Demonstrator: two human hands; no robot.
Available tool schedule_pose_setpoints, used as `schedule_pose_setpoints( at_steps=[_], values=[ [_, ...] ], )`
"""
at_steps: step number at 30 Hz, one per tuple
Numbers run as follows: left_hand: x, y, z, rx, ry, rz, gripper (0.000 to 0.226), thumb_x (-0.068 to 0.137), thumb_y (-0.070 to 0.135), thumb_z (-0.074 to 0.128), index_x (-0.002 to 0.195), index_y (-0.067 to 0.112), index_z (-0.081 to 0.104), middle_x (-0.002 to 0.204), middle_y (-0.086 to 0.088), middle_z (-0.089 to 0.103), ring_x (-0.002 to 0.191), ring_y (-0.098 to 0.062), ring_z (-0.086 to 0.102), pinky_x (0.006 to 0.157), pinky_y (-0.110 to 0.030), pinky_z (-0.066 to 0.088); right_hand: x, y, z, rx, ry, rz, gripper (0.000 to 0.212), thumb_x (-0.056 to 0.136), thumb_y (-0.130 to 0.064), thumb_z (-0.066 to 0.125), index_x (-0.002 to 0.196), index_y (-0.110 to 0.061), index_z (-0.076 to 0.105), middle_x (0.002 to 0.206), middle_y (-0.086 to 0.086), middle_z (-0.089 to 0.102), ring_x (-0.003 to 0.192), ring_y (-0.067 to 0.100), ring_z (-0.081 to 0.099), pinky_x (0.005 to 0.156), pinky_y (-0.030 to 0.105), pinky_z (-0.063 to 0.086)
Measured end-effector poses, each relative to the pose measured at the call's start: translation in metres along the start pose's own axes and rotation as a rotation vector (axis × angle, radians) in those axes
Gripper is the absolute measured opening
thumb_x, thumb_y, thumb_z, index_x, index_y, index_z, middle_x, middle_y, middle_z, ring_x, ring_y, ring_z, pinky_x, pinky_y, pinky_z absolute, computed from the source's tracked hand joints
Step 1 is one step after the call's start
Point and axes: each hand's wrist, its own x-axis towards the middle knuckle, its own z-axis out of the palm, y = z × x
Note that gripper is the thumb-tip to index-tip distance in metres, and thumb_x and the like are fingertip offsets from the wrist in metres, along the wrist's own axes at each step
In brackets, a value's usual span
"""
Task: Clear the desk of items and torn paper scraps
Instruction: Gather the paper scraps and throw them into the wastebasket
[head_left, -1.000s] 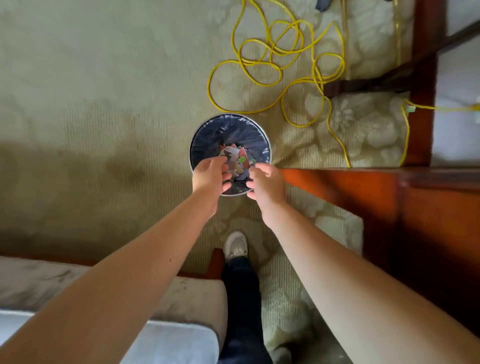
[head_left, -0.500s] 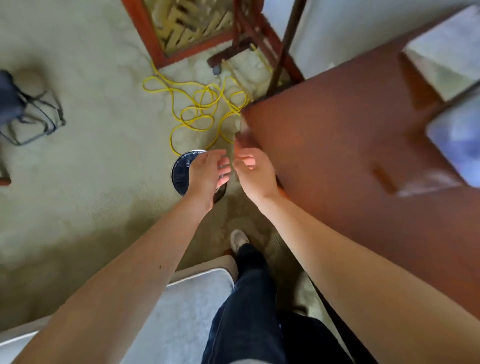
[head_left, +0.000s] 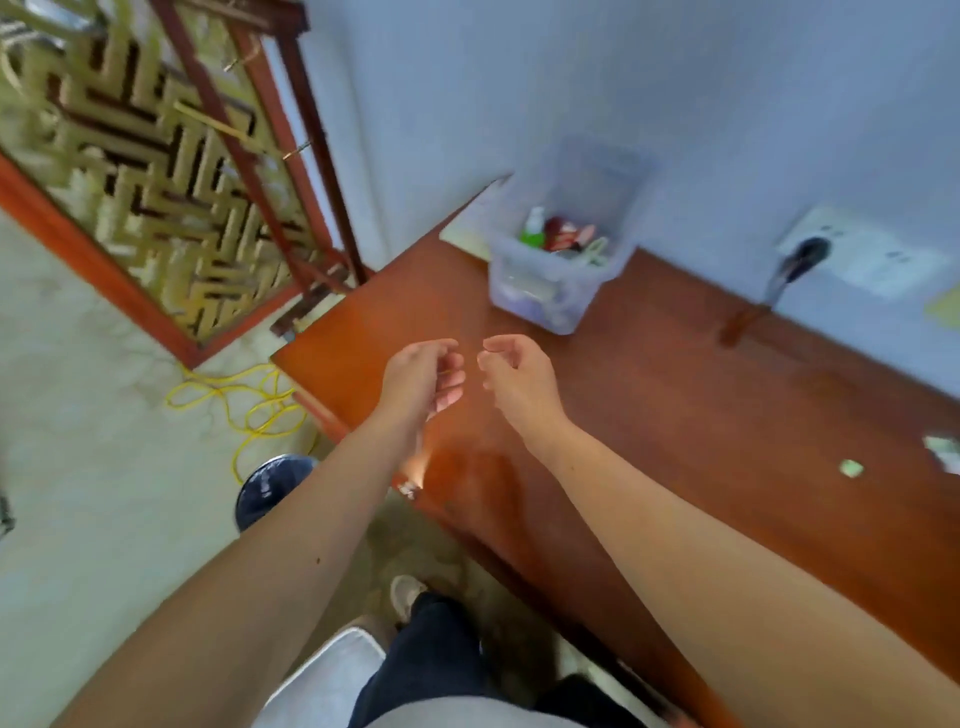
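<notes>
My left hand and my right hand hover side by side over the left part of the red-brown desk, fingers loosely curled, both holding nothing. Two torn paper scraps lie on the desk at the right: a small greenish one and a larger one cut by the frame edge. Another tiny scrap sits at the desk's near edge. The black-lined waste bin stands on the carpet below the desk's left end, partly hidden by my left forearm.
A clear plastic box with small bottles and items stands at the desk's back by the wall. A yellow cable coils on the carpet. A wooden lattice screen leans at the left. A wall socket with a plug sits behind the desk.
My view swung up from the bin to the desk. Both hands lifted away from the bin, where they had dropped scraps, and now hang over the desktop.
</notes>
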Motion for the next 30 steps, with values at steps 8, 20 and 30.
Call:
schedule_pose_setpoints(
  at_steps=[8,20,30],
  values=[
    [-0.077,0.005,0.131,0.109,-0.252,0.09,0.021,0.096,0.01,0.042,0.089,0.017,0.061,0.08,-0.003,0.061,0.065,-0.014,0.056,0.061,-0.025,0.049,-0.048,-0.019,-0.158,0.086,0.263,-0.043,0.017,0.087,-0.012,0.057,0.104,-0.015,0.062,0.092,0.005,0.065,0.069,0.014,0.059,0.062,0.027,0.045],
    [-0.144,-0.027,0.255,0.293,-0.508,0.142,0.022,0.098,0.016,0.042,0.1,0.015,0.064,0.09,-0.003,0.066,0.078,-0.016,0.063,0.069,-0.027,0.055,-0.104,0.011,-0.289,0.178,0.522,0.02,0.02,0.089,-0.009,0.055,0.108,-0.012,0.062,0.094,0.005,0.063,0.062,0.01,0.056,0.058,0.022,0.043],
    [-0.131,-0.056,0.326,0.509,-0.734,0.075,0.021,0.098,0.016,0.043,0.103,0.014,0.063,0.094,-0.004,0.065,0.079,-0.016,0.062,0.076,-0.028,0.054,-0.113,0.046,-0.343,0.206,0.791,0.181,0.02,0.088,-0.014,0.055,0.106,-0.019,0.061,0.095,0.002,0.066,0.075,0.01,0.06,0.065,0.025,0.045]
  ],
)
